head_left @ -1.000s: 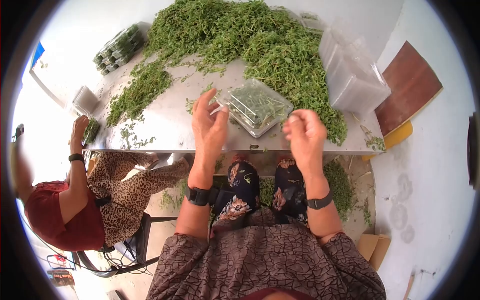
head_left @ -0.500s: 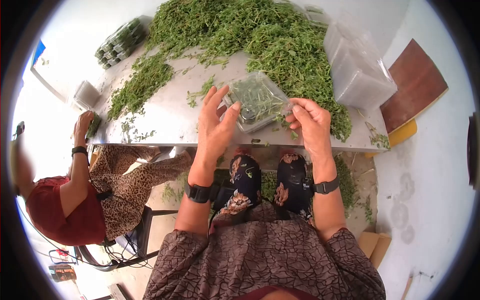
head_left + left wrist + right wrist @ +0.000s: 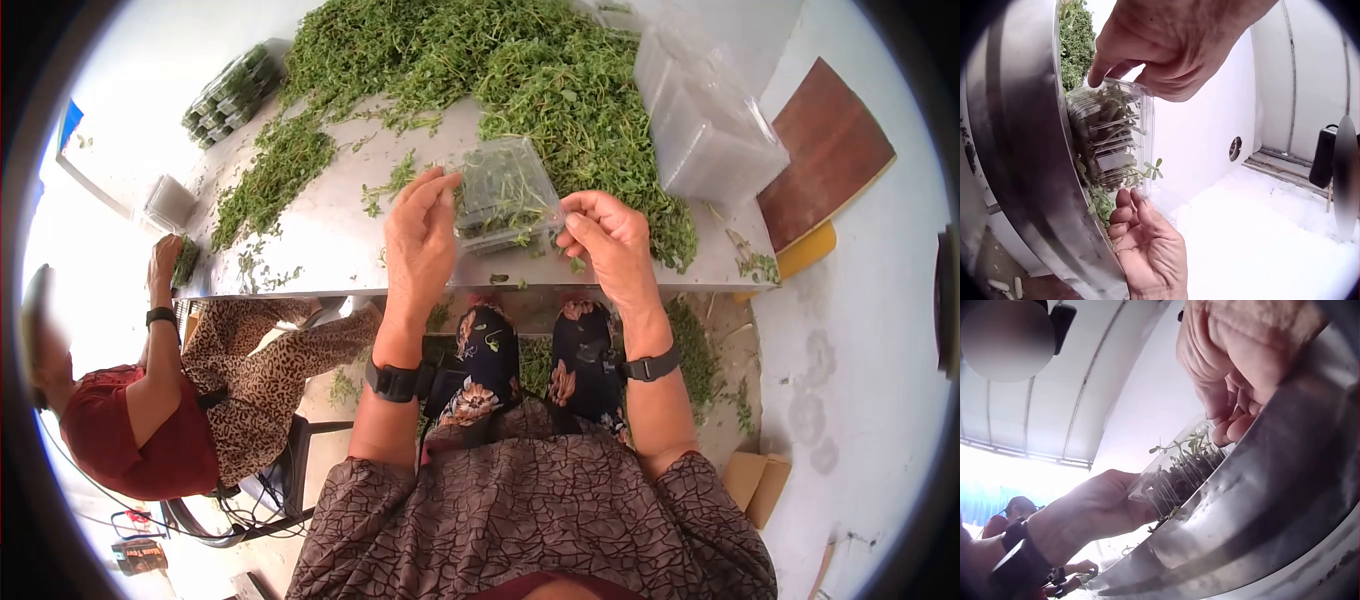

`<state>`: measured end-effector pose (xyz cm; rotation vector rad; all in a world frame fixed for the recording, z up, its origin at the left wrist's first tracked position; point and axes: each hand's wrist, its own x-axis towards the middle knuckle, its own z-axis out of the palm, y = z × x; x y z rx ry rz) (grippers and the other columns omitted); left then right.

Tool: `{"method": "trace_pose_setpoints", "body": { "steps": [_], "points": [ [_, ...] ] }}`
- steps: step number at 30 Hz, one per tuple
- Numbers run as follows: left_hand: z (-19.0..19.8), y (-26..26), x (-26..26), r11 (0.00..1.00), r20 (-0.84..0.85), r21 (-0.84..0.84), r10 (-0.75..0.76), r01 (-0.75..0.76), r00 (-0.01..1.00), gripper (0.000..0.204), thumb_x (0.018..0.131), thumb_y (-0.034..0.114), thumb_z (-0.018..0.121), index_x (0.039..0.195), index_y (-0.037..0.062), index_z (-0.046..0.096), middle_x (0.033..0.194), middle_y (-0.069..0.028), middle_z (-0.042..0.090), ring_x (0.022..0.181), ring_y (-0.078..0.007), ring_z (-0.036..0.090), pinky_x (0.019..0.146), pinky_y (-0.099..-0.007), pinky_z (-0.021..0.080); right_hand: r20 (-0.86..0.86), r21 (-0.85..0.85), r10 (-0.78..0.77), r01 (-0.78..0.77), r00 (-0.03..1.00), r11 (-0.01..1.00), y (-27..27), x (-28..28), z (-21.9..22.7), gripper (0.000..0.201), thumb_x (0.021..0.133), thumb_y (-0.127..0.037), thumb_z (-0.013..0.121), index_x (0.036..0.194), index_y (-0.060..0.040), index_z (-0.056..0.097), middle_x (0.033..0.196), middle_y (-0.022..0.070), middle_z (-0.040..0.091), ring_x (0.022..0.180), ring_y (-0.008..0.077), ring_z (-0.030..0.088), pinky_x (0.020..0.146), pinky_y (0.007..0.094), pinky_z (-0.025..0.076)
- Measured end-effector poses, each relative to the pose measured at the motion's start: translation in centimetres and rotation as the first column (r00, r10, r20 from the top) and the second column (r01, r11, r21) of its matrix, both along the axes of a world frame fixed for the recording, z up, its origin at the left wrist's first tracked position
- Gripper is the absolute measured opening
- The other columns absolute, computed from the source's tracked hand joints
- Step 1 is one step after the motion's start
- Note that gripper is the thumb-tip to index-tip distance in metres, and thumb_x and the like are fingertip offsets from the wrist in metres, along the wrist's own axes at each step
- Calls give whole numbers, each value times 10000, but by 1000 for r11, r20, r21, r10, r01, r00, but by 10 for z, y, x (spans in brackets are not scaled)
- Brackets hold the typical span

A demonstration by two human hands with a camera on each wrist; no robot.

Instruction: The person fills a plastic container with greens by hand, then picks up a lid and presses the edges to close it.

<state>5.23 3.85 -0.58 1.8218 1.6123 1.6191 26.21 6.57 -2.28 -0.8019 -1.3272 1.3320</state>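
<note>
A clear plastic clamshell box [image 3: 505, 185] filled with green leafy sprigs stands between my two hands near the table's front edge. My left hand [image 3: 420, 235] grips its left end; in the left wrist view the index finger of the left hand [image 3: 1166, 47] lies along the end of the box. My right hand [image 3: 612, 240] pinches the box's right front corner between thumb and fingertips. Beside those fingertips a small sprig [image 3: 1155, 169] pokes out past the box's rim, and in the right wrist view stems show along the side of the box [image 3: 1179, 472].
A large heap of greens [image 3: 570, 100] covers the back of the metal table [image 3: 350, 215]. Stacked clear boxes [image 3: 705, 130] stand at the right, filled packs [image 3: 232, 95] at the back left. Another person [image 3: 135, 430] sits at the left, hands at the table.
My right hand has moved onto the box's corner and holds it. The left hand has closed on the other end, and the box has turned and tilted up.
</note>
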Motion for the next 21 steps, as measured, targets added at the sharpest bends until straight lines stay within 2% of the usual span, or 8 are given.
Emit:
{"method": "trace_pose_setpoints", "body": {
  "steps": [3, 5, 6, 9, 11, 12, 15, 21],
  "points": [
    [4, -6, 5, 997, 92, -63, -34, 40, 995, 273, 946, 171, 512, 1102, -10, 643, 1236, -226, 563, 1049, -264, 594, 840, -331, 472, 55, 26, 11, -13, 998, 1000, -1, -1, 1, 127, 888, -70, 574, 979, -2, 631, 783, -1, 625, 681, 73, 592, 602, 220, 469],
    [4, -8, 5, 989, -2, -105, -108, 108, 994, 334, 952, 217, 506, 1178, -9, 603, 1324, -230, 497, 1227, -309, 487, 934, -366, 432, 61, 35, 16, -18, 998, 999, 1, -2, -1, 123, 885, -73, 576, 974, -1, 622, 785, -1, 624, 677, 71, 586, 603, 221, 465],
    [5, -9, 5, 989, 1, -106, -106, 105, 994, 334, 952, 217, 506, 1178, -9, 603, 1324, -230, 497, 1227, -309, 487, 934, -366, 432, 66, 45, 17, -20, 998, 999, 2, -2, -2, 119, 883, -76, 579, 969, 0, 613, 786, -1, 622, 673, 69, 579, 603, 222, 462],
    [1, -14, 5, 977, 191, -88, -177, 196, 966, 436, 925, 269, 546, 1268, 0, 533, 1392, -248, 414, 1330, -339, 368, 1012, -399, 374, 90, 23, 6, -8, 996, 1000, 3, -3, -1, 123, 881, -86, 584, 970, -3, 605, 786, -1, 623, 674, 65, 570, 611, 221, 457],
    [-5, -16, -1, 985, 9, -28, -168, 168, 986, 564, 857, 270, 630, 1329, 9, 464, 1434, -282, 330, 1321, -382, 372, 1030, -425, 361, 103, 13, 21, -23, 994, 1000, 2, -3, 0, 129, 879, -93, 587, 969, -3, 607, 783, 0, 622, 679, 65, 568, 615, 222, 456],
    [-5, -19, 0, 986, 13, -30, -163, 163, 987, 564, 857, 270, 630, 1329, 9, 464, 1434, -282, 330, 1321, -382, 372, 1030, -425, 361, 112, 8, 30, -32, 993, 999, 2, -4, 2, 135, 876, -100, 590, 969, -3, 608, 781, 0, 622, 683, 66, 566, 619, 224, 454],
    [-3, -23, 3, 983, -172, -104, -170, 153, 970, 669, 739, 196, 728, 1328, 23, 463, 1434, -314, 297, 1309, -432, 366, 1042, -453, 355, 139, -24, 65, -62, 988, 998, 5, -3, 5, 152, 862, -104, 586, 970, 1, 611, 778, 9, 624, 686, 68, 560, 624, 225, 451],
    [0, -26, 11, 987, -242, -130, -122, 92, 963, 690, 704, 189, 772, 1309, 33, 479, 1426, -316, 301, 1316, -451, 337, 1046, -465, 361, 158, -112, 154, -137, 975, 984, 9, 0, 18, 185, 840, -110, 571, 968, 17, 613, 769, 29, 623, 674, 88, 565, 630, 231, 458]
  ]
}}
